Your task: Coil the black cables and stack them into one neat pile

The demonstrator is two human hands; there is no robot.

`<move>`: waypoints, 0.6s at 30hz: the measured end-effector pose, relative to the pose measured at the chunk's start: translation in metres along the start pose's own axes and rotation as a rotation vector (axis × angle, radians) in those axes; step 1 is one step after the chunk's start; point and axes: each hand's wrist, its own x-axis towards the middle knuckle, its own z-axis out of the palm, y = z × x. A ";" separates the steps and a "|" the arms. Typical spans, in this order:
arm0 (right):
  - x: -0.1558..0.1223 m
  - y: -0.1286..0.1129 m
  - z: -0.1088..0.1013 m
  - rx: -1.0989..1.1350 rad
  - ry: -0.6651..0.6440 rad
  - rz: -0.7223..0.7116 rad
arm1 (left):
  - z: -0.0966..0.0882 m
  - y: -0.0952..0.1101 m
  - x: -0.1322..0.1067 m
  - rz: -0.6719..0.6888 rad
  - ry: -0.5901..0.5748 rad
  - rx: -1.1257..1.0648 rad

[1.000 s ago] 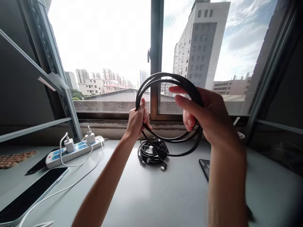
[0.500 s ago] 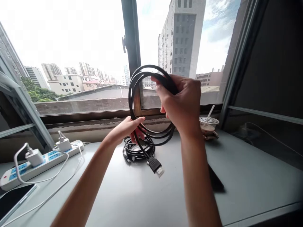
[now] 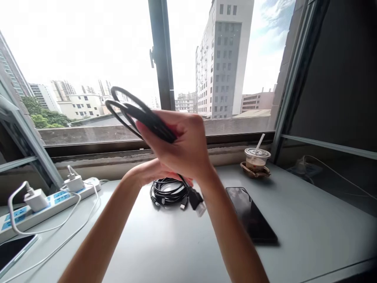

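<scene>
A coiled black HDMI cable (image 3: 144, 116) is held up above the table, its loops tilted to the left. My right hand (image 3: 179, 143) is closed around the bunched loops. Below and behind it, my left hand (image 3: 153, 171) is partly hidden by the right wrist; its fingers seem closed on the lower part of the same cable. The HDMI plug (image 3: 196, 200), slightly blurred, hangs down beside my right wrist. On the table beneath, another coil of black cable (image 3: 168, 192) lies with several connector ends at its front.
At the left stand a white power strip (image 3: 55, 202) with two chargers and trailing white cords, and a phone or tablet (image 3: 14, 251). To the right lie a black phone (image 3: 253, 216) and a lidded drink cup (image 3: 257, 157) in a brown holder. A window frame (image 3: 163, 59) rises behind.
My right hand has moved left and slightly down, tipping the loops over to the left in front of my left hand. The black phone is now more exposed.
</scene>
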 end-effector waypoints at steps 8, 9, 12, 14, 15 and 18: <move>0.002 0.007 -0.030 0.149 0.022 0.223 | 0.003 0.009 -0.003 -0.226 -0.358 -0.112; 0.001 0.008 -0.030 0.157 0.059 0.229 | 0.004 0.009 -0.003 -0.225 -0.365 -0.129; 0.000 0.013 -0.026 0.101 0.177 0.300 | 0.006 0.009 -0.003 -0.105 -0.260 -0.224; 0.002 0.018 -0.024 0.066 0.237 0.354 | 0.004 0.010 -0.002 -0.015 -0.155 -0.272; 0.005 0.021 -0.023 0.068 0.269 0.375 | 0.003 0.010 -0.002 0.014 -0.109 -0.284; 0.011 0.033 -0.023 0.134 0.325 0.437 | -0.003 0.015 -0.004 0.070 0.020 -0.313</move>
